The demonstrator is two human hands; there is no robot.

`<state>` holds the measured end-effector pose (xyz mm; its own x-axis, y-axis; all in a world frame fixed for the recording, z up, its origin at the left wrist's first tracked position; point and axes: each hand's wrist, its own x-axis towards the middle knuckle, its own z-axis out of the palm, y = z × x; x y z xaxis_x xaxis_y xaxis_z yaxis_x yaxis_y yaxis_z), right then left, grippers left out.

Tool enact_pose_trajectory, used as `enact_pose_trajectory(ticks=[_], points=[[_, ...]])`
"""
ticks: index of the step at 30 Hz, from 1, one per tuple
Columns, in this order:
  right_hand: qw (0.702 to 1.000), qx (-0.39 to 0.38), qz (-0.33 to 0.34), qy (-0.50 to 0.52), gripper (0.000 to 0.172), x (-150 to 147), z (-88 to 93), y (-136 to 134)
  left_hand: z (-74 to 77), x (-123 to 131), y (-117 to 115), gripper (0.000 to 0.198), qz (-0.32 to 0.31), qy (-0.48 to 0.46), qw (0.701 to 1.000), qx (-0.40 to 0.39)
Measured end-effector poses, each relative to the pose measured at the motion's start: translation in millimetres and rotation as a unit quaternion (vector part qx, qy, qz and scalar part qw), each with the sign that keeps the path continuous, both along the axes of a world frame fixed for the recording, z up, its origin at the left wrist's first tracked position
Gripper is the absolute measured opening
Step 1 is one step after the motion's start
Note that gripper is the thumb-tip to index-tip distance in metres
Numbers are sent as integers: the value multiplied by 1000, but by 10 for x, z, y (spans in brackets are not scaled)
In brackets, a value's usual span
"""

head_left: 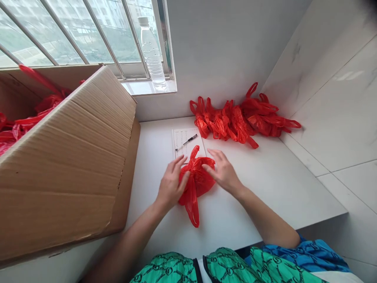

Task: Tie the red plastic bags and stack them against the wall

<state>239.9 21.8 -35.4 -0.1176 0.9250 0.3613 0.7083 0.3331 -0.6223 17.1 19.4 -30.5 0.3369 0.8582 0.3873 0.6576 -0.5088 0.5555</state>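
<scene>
A crumpled red plastic bag (196, 181) lies on the white counter (265, 184) between my hands, one long tail hanging toward me. My left hand (172, 184) presses against the bag's left side, its fingers spread; whether it grips cannot be told. My right hand (223, 171) rests its fingertips on the bag's upper right, fingers apart. Just beyond the bag lies a printed paper sheet (188, 141), with a black pen (186, 142) on it. The bag's top knot overlaps the sheet's lower edge.
A row of knotted red bags (241, 118) lies against the back wall at the right. A large cardboard box (67, 153) to my left holds more red bags (29, 118). A water bottle (152, 55) stands on the barred window's sill. Tiled wall closes the right side.
</scene>
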Motion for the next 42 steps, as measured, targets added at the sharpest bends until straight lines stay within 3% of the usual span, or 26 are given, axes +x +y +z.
enact_pose_trajectory(ticks=[3, 7, 18, 35, 39, 42], points=[[992, -16, 63, -107, 65, -219, -234, -41, -140, 137, -64, 60, -62, 108, 992, 2], [979, -74, 74, -176, 64, -316, -428, -88, -308, 159, -103, 64, -75, 172, 982, -24], [974, -78, 62, -205, 64, -337, -399, -109, -380, 150, -100, 64, -69, 161, 984, -34], [975, -69, 63, -201, 63, -353, -421, -99, -345, 136, -101, 63, -88, 116, 988, -47], [984, -63, 86, -141, 63, -269, -347, -63, -219, 56, -86, 60, -98, 63, 989, -87], [996, -45, 68, -31, 55, -146, -214, -23, -23, -30, -53, 54, -5, 22, 995, -95]])
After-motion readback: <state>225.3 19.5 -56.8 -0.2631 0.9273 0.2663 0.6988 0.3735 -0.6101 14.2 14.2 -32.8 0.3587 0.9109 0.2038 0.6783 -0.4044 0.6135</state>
